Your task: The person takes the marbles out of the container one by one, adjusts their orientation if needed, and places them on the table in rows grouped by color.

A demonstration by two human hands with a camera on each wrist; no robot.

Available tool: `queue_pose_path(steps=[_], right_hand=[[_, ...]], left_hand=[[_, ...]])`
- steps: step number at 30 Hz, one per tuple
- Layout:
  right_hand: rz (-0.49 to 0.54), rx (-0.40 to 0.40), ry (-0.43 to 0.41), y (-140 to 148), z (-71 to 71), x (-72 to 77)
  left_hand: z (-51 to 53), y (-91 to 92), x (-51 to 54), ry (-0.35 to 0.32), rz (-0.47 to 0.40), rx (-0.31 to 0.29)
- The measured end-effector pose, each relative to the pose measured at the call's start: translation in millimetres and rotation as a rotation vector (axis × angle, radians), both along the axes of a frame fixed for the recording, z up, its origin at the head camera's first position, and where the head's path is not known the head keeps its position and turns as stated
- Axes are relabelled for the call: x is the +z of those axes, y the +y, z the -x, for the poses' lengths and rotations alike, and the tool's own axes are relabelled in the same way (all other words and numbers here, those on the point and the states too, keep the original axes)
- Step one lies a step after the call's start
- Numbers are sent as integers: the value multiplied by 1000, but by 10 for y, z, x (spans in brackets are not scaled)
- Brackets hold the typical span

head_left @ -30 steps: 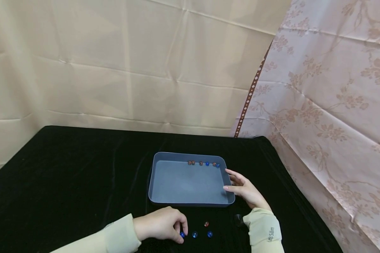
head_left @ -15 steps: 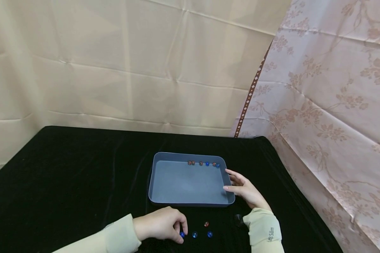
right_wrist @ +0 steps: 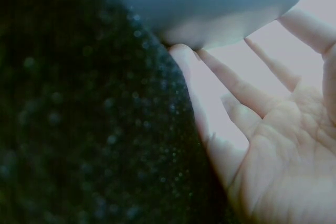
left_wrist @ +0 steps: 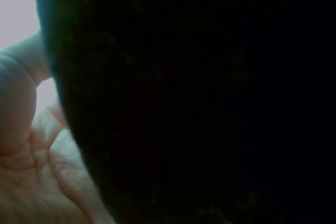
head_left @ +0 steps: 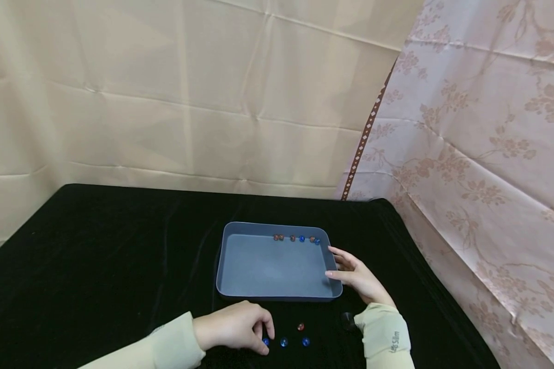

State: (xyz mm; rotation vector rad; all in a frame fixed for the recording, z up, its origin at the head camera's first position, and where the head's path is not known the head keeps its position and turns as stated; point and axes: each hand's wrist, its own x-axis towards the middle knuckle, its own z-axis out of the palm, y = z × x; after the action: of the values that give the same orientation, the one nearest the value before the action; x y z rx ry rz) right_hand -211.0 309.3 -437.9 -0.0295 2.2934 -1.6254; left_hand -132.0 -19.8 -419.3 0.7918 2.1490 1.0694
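Observation:
Near the front of the black-covered table, my left hand (head_left: 240, 324) has its thumb and forefinger curled round a blue marble (head_left: 265, 341), which is partly hidden by the fingers. In the left wrist view, only part of that palm (left_wrist: 42, 182) shows beside a dark area. My right hand (head_left: 361, 279) rests at the right side of a blue-grey rectangular tray (head_left: 277, 298), thumb and forefinger tips at its rim. The right wrist view shows those fingers fairly straight and spread, touching the tray's outer wall (right_wrist: 220, 9). Several blue and amber marbles (head_left: 302, 239) lie inside along the tray's far wall.
Right of my left hand lie two more blue marbles (head_left: 306, 342) and an amber one (head_left: 301, 326) on the black cloth (head_left: 120, 266). A small dark object (head_left: 348, 321) sits by my right sleeve. Cream curtains (head_left: 189, 92) hang behind, and a floral curtain (head_left: 480, 143) at right.
Hardly anything differs. Both hands, the tray and the marbles hold their places, with only a very slight shift of the left fingers about the blue marble.

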Motion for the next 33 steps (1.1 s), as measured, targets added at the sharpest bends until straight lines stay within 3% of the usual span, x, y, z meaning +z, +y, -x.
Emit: queue_pose_path(steps=[10, 20, 33], right_hand=[[6, 6, 1, 2, 3, -4], [4, -1, -1, -1, -3, 6], [3, 2, -4, -1, 0, 13]], left_hand=[[27, -59, 35, -40, -31, 25], [93, -94, 170, -58, -58, 44], [188, -90, 343, -30, -69, 58]])
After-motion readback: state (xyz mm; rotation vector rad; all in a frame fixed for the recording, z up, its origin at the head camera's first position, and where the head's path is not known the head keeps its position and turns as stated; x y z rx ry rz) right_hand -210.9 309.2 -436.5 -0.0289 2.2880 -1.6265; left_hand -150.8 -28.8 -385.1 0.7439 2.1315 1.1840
